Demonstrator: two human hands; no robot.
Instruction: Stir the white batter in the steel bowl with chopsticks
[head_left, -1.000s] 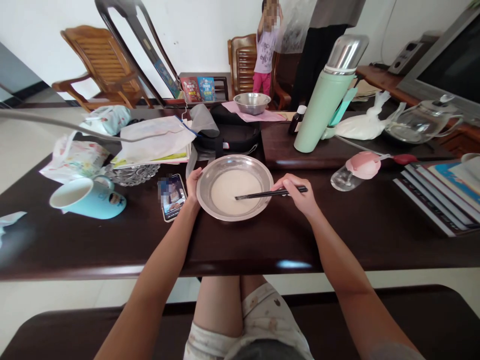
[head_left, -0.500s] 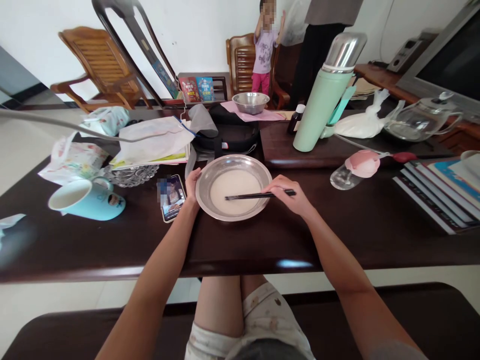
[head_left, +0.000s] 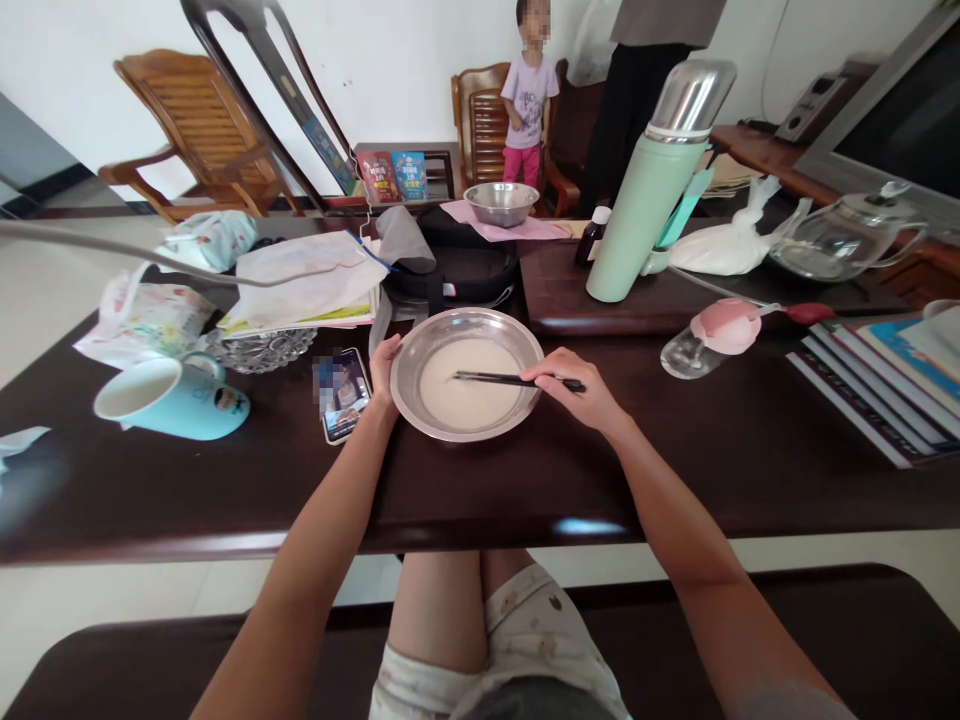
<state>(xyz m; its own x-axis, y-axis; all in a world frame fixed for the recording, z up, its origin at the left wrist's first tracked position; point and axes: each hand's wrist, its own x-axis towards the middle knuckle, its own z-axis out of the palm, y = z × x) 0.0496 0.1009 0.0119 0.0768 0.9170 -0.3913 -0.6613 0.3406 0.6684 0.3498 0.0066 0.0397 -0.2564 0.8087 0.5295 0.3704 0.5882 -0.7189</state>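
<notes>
A shallow metal bowl (head_left: pixel 409 385) stands on the dark table in front of me, with a milky white liquid (head_left: pixel 469 405) in it. My left hand (head_left: pixel 385 368) grips the bowl's left rim, thumb on top and fingers partly hidden beneath. In my right hand (head_left: pixel 570 385), at the right rim, is a pair of dark chopsticks (head_left: pixel 495 379), closed together. Their tips reach into the liquid near the middle of the bowl. Left of the bowl lies a lit phone (head_left: pixel 345 395), close to my left wrist.
A light blue mug (head_left: pixel 176 398) and a glass dish (head_left: pixel 262 350) stand left. A green thermos (head_left: pixel 645 200), a pink-topped bottle (head_left: pixel 709 340), a glass teapot (head_left: pixel 840 240) and stacked books (head_left: pixel 877 390) are right. Behind are a black bag (head_left: pixel 457 265), a second metal bowl (head_left: pixel 501 205) and two people.
The chopstick tips have moved away from me, toward the far side of the liquid. My left hand and the bowl stay put. The small person behind has lowered both raised hands.
</notes>
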